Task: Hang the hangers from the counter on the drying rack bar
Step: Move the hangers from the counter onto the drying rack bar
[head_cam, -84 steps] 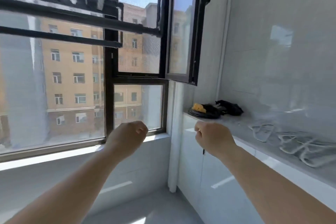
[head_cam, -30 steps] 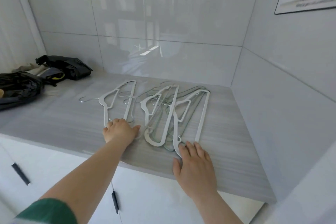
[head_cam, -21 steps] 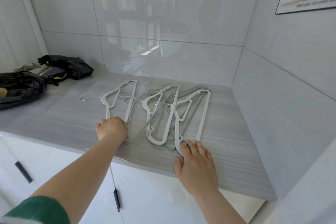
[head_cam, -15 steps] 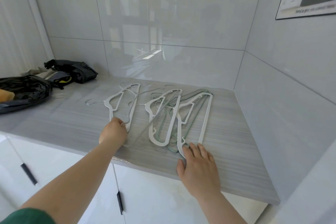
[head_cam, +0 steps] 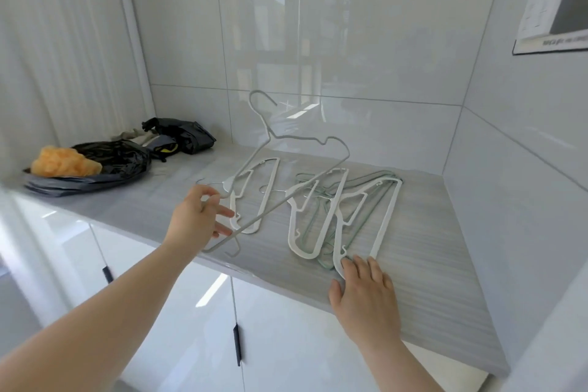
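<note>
White plastic hangers (head_cam: 386,216) lie flat in a loose pile on the right half of the grey striped counter (head_cam: 429,280), mixed with thin green wire hangers (head_cam: 324,261). One more white plastic hanger (head_cam: 269,191) lies just left of the pile, near the middle of the counter. A thin grey wire hanger (head_cam: 299,138) is in the air above this one, tilted, with its hook up toward the tiled wall. The left hand (head_cam: 197,216) holds it at its lower corner, near the front edge. Thumb and index finger pinch the wire and the other fingers are stretched out. The right hand (head_cam: 366,293) lies flat at the front edge with straight fingers. Its fingertips (head_cam: 346,264) touch the near end of the pile, and it grips nothing. At the left end of the counter there is a crumpled black plastic bag (head_cam: 111,162) with something orange (head_cam: 63,165) on it. A black pouch (head_cam: 181,134) lies in the back left corner.
</note>
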{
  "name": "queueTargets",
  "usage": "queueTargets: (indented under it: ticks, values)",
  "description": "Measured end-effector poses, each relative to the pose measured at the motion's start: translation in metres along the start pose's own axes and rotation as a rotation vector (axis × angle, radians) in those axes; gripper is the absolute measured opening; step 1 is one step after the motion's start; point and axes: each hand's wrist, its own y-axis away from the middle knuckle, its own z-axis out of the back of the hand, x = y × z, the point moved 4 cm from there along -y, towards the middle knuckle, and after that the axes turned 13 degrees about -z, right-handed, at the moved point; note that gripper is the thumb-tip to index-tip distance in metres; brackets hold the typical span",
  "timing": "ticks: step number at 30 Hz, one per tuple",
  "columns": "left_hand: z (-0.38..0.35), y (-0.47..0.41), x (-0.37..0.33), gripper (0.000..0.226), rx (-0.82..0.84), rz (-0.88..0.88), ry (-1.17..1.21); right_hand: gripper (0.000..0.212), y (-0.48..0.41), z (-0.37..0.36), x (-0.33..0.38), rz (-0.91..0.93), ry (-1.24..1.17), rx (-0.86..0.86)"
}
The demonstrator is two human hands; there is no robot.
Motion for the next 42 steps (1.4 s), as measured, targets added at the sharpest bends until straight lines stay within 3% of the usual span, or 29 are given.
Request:
queueTargets:
  ticks: [5, 7, 15, 18, 22, 24, 26, 27, 32, 38, 42]
  values:
    - [0.030, 0.038, -0.033, 0.021, -0.031, -0.051, -0.105, 0.036, 0.003, 0.012, -0.004, 0.058, -0.101, 0.019]
    - [0.039, 0.055, -0.047, 0.025, -0.047, -0.064, -0.160, 0.052, 0.002, 0.018, -0.005, 0.129, -0.187, -0.012]
    - [0.078, 0.137, -0.098, 0.026, -0.199, -0.056, -0.270, 0.045, -0.011, 0.086, 0.028, 0.279, -0.452, -0.073]
    - [0.098, 0.169, -0.115, 0.023, -0.238, -0.050, -0.281, 0.047, -0.011, 0.118, 0.051, 0.363, -0.577, -0.170]
    - [0.122, 0.210, -0.138, 0.023, -0.291, -0.078, -0.328, 0.060, -0.007, 0.164, 0.087, 0.435, -0.680, -0.174]
    - [0.134, 0.231, -0.148, 0.024, -0.328, -0.077, -0.353, 0.055, -0.003, 0.186, 0.107, 0.513, -0.693, -0.212]
    - [0.148, 0.252, -0.156, 0.024, -0.352, -0.066, -0.385, 0.032, 0.008, 0.207, 0.126, 0.617, -0.743, -0.257]
    - [0.157, 0.263, -0.160, 0.024, -0.360, -0.055, -0.404, 0.022, 0.018, 0.217, 0.133, 0.661, -0.766, -0.272]
    - [0.214, 0.323, -0.183, 0.022, -0.440, 0.019, -0.530, 0.034, 0.081, 0.240, 0.180, 0.859, -0.825, -0.083]
    - [0.275, 0.406, -0.223, 0.015, -0.373, 0.159, -0.896, 0.028, 0.188, 0.290, 0.235, 1.052, -0.939, -0.116]
    - [0.329, 0.466, -0.258, 0.016, -0.452, 0.245, -1.167, 0.028, 0.284, 0.332, 0.267, 1.179, -0.963, -0.005]
